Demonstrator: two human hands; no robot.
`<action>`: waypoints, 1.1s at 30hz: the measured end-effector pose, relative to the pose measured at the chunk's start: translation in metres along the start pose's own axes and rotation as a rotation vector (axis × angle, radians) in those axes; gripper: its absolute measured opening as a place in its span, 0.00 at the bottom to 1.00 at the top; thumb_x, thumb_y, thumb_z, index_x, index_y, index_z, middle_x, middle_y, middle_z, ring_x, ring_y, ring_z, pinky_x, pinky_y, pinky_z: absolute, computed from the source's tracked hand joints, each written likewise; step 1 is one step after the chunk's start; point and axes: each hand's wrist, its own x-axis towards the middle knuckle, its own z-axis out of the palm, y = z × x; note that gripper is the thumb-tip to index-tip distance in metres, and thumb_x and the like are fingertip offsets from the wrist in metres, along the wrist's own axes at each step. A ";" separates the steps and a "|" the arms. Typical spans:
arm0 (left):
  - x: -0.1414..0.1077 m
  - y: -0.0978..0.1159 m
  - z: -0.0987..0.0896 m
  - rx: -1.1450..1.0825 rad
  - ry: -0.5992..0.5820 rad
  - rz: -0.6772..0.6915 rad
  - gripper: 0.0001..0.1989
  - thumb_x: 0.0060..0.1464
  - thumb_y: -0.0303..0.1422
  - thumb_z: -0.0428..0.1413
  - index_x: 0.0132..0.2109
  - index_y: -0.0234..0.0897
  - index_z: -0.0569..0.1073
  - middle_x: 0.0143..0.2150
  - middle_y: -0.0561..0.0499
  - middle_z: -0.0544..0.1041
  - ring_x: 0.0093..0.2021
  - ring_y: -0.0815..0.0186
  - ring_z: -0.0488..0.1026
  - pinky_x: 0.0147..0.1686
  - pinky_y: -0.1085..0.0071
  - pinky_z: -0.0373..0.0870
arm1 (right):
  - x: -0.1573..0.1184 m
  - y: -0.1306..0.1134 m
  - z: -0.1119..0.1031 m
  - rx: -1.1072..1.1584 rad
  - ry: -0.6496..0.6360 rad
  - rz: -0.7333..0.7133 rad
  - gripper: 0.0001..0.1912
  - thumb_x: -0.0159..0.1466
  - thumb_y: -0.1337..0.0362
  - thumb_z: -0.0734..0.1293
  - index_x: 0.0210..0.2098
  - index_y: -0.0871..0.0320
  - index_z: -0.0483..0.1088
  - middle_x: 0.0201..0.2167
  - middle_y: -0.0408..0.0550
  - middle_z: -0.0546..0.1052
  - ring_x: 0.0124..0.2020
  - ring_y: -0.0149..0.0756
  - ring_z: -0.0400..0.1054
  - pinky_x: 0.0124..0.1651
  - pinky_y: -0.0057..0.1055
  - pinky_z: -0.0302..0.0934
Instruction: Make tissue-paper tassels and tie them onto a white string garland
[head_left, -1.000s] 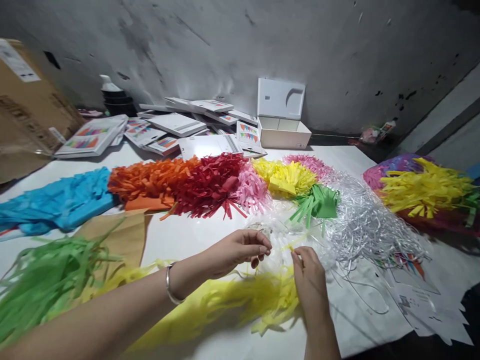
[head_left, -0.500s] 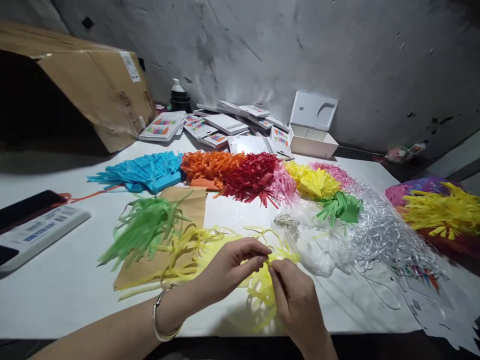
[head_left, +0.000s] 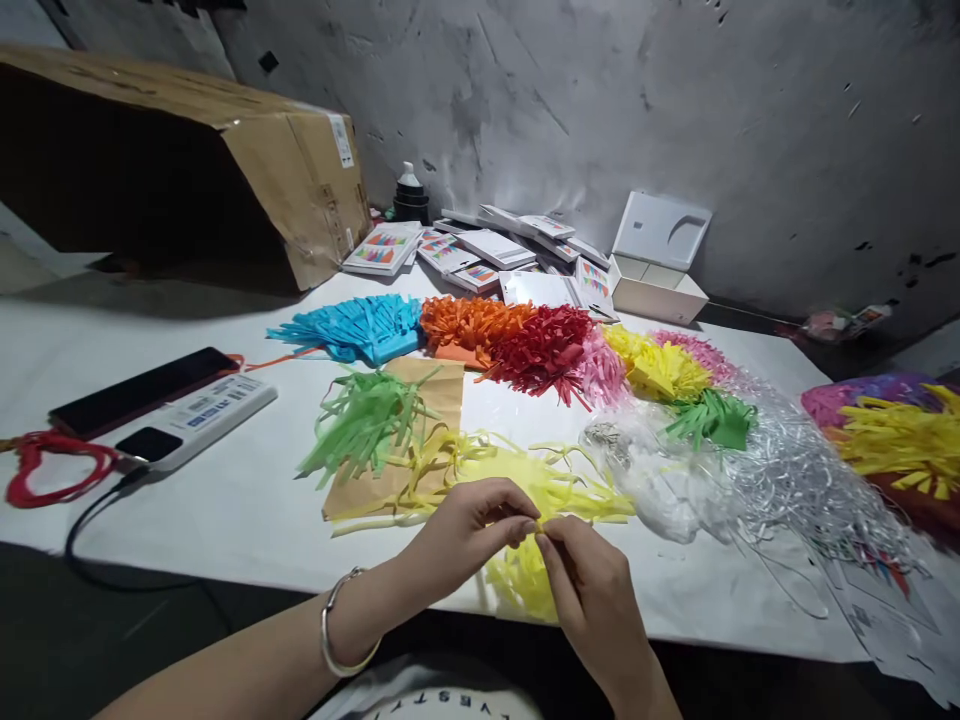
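My left hand (head_left: 465,535), with a metal bangle at the wrist, pinches a yellow tissue-paper tassel (head_left: 525,588). From the other side my right hand (head_left: 596,595) pinches the same piece, fingertips almost touching the left ones. The tassel's cut strips hang down below the fingers, over the table's front edge. Just beyond the hands lies a yellow fringed tissue sheet (head_left: 506,467), its strips spread to both sides. It partly covers a flat brown paper piece (head_left: 442,385), on which a green fringed bundle (head_left: 375,412) also rests. Exactly what sits between the fingertips is hidden.
Blue (head_left: 356,328), orange (head_left: 476,325) and red fringe bundles (head_left: 540,350) form a row behind. To the right are a clear plastic bag (head_left: 667,490) and silver tinsel (head_left: 802,470). A power bank (head_left: 217,405), flat boxes (head_left: 499,250) and a large carton (head_left: 300,190) stand around.
The view has swung left, bringing the whole phone, power bank and red cord into sight. Both hands stay together at the yellow tassel, with only a slight shift of the fingers.
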 end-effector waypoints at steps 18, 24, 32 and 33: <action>-0.030 -0.012 -0.086 0.215 0.224 -0.079 0.09 0.61 0.35 0.52 0.39 0.35 0.74 0.28 0.53 0.73 0.24 0.70 0.70 0.25 0.75 0.69 | -0.010 0.034 0.060 -0.063 0.116 -0.032 0.15 0.72 0.62 0.61 0.57 0.56 0.66 0.51 0.55 0.76 0.54 0.44 0.70 0.53 0.42 0.69; 0.010 -0.002 -0.190 0.843 0.552 0.044 0.12 0.60 0.33 0.50 0.43 0.35 0.76 0.41 0.44 0.78 0.42 0.57 0.75 0.46 0.60 0.72 | -0.021 0.081 0.066 -0.317 -0.011 -0.114 0.20 0.69 0.65 0.62 0.60 0.57 0.67 0.57 0.57 0.74 0.59 0.49 0.68 0.61 0.53 0.64; 0.012 -0.056 -0.087 1.013 -0.294 0.367 0.17 0.58 0.32 0.61 0.54 0.40 0.73 0.57 0.40 0.74 0.56 0.53 0.69 0.54 0.57 0.65 | -0.029 0.084 0.066 -0.352 -0.026 -0.060 0.09 0.67 0.71 0.62 0.42 0.58 0.73 0.45 0.54 0.78 0.48 0.45 0.72 0.56 0.52 0.64; 0.008 -0.065 -0.070 1.030 -0.343 0.361 0.16 0.57 0.31 0.62 0.52 0.40 0.74 0.55 0.42 0.74 0.54 0.54 0.70 0.53 0.59 0.65 | -0.032 0.085 0.064 -0.360 -0.002 -0.030 0.09 0.67 0.70 0.62 0.44 0.58 0.72 0.46 0.55 0.77 0.48 0.46 0.71 0.54 0.52 0.65</action>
